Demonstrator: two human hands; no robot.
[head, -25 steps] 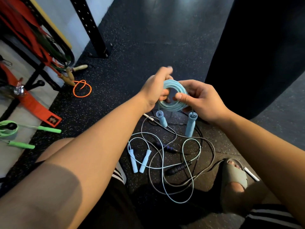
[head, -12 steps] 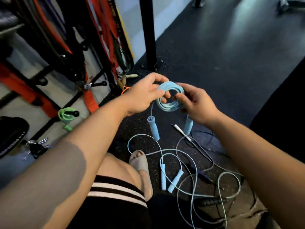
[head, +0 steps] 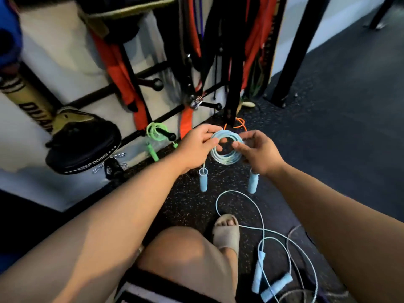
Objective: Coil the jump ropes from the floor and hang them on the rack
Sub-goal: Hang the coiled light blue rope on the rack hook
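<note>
Pinching blue coil [head: 226, 149] each side, L hand [head: 195, 147] & R hand [head: 260, 153] needed firm hold nearing rack peg [head: 157, 84].

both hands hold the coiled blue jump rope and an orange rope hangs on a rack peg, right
No: head view shows a green jump rope on the rack peg. Left hand and right hand hold the coiled blue jump rope.

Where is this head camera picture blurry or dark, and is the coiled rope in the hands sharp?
Head view: the rack and hanging bands up top are smeared by motion blur; the floor to the right is dim; the light blue coil between left hand and right hand is fairly sharp; wide-angle stretch swells the forearms.
</note>
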